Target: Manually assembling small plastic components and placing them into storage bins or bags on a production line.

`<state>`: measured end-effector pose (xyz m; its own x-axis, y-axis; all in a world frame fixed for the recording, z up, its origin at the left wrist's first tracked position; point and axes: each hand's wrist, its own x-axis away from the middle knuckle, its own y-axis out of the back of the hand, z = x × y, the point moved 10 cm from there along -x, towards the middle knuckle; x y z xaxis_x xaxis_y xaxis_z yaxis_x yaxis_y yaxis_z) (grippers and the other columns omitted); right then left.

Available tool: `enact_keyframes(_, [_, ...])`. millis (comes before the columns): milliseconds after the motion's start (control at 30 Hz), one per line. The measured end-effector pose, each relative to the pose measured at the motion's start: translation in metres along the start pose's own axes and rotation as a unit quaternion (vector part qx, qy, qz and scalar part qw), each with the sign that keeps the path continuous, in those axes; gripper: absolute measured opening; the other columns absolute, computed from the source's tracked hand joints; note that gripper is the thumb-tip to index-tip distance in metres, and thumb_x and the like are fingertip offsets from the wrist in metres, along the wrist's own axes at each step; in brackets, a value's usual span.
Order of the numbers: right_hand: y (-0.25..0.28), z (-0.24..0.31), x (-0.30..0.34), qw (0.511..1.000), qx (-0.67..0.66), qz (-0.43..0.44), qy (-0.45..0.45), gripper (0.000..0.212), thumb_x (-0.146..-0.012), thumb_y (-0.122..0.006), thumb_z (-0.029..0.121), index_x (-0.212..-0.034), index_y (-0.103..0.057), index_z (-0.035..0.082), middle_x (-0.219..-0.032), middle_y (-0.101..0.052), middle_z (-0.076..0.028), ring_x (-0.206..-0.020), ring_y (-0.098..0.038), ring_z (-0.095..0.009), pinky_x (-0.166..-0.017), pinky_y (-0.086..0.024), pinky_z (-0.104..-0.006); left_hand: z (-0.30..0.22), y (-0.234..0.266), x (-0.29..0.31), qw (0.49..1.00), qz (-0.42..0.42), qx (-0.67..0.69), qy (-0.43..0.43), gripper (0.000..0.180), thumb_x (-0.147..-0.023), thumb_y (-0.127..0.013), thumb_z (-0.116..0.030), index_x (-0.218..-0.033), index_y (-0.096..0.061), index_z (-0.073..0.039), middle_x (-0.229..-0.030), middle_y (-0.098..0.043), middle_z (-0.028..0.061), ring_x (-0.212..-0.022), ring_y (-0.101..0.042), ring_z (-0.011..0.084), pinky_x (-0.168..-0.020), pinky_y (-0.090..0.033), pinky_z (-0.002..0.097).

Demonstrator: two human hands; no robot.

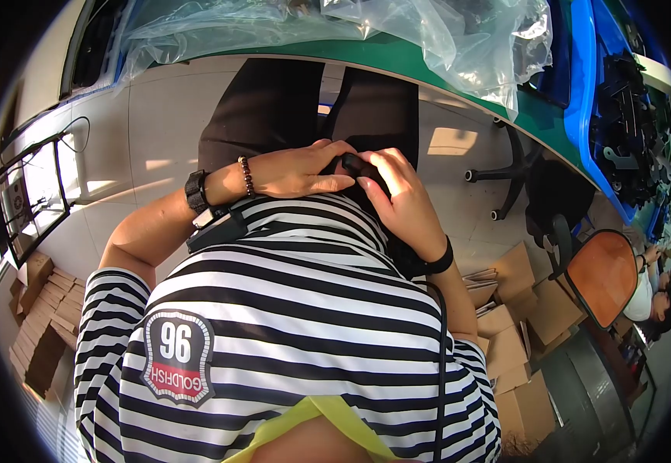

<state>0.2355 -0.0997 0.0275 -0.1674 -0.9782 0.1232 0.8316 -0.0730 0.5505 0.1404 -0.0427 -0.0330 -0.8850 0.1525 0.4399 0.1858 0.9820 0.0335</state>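
Observation:
Both of my hands meet at my lap, in front of my waist, around a small black object (360, 167) with a rounded end. Its kind I cannot make out, as fingers cover much of it. My right hand (403, 189) pinches it between thumb and fingers. From the other side my left hand (297, 171) closes on it, thumb below and fingers curled over. Beside my left wrist a black box-shaped device (218, 231) rests against my striped shirt. A black cable (441, 339) runs down the shirt's right side.
Ahead is a green-topped table (397, 58) with clear plastic sheeting (467, 38) hanging over its edge. A blue bin (582, 92) holds black parts (621, 131). To the right are an orange-backed chair (604, 278), cardboard boxes (509, 347) and another person (644, 297). More cardboard (46, 324) lies left.

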Motion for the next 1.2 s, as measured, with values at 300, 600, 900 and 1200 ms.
enact_keyframes(300, [0.002, 0.002, 0.000, 1.000, -0.006, 0.004, -0.007, 0.029, -0.093, -0.066, 0.010, -0.119, -0.059, -0.002, -0.110, -0.060, -0.016, -0.100, -0.062, -0.037, -0.086, -0.051, -0.0415, 0.001, 0.002, 0.000, 0.999, -0.021, -0.018, -0.039, 0.068, -0.103, -0.046, -0.058, -0.146, -0.036, -0.006, -0.117, -0.055, 0.0152, -0.108, -0.058, 0.0311, -0.096, -0.047, 0.0386])
enact_keyframes(600, [0.005, 0.005, 0.001, 1.000, -0.003, 0.003, 0.001, 0.029, -0.093, -0.066, 0.009, -0.118, -0.060, -0.002, -0.109, -0.061, -0.016, -0.098, -0.062, -0.036, -0.085, -0.051, -0.0410, -0.002, 0.002, 0.001, 1.000, 0.008, -0.015, -0.001, 0.064, -0.104, -0.051, -0.049, -0.147, -0.036, -0.004, -0.125, -0.052, 0.0175, -0.117, -0.054, 0.0297, -0.105, -0.042, 0.0379])
enact_keyframes(900, [0.007, 0.009, 0.001, 0.999, 0.031, -0.016, -0.002, 0.028, -0.093, -0.066, 0.009, -0.117, -0.060, -0.002, -0.108, -0.062, -0.015, -0.097, -0.062, -0.036, -0.084, -0.051, -0.0409, -0.002, 0.001, -0.001, 1.000, 0.007, -0.017, -0.017, 0.063, -0.104, -0.053, -0.045, -0.148, -0.036, -0.003, -0.127, -0.051, 0.0177, -0.121, -0.052, 0.0305, -0.107, -0.040, 0.0376])
enact_keyframes(1200, [0.005, 0.005, 0.002, 1.000, 0.024, -0.001, -0.017, 0.030, -0.092, -0.065, 0.010, -0.119, -0.059, -0.003, -0.110, -0.059, -0.017, -0.101, -0.060, -0.037, -0.088, -0.050, -0.0428, -0.004, 0.000, 0.001, 0.999, 0.028, -0.029, 0.033, 0.062, -0.104, -0.053, -0.045, -0.147, -0.037, -0.003, -0.124, -0.052, 0.0183, -0.119, -0.053, 0.0311, -0.107, -0.041, 0.0380])
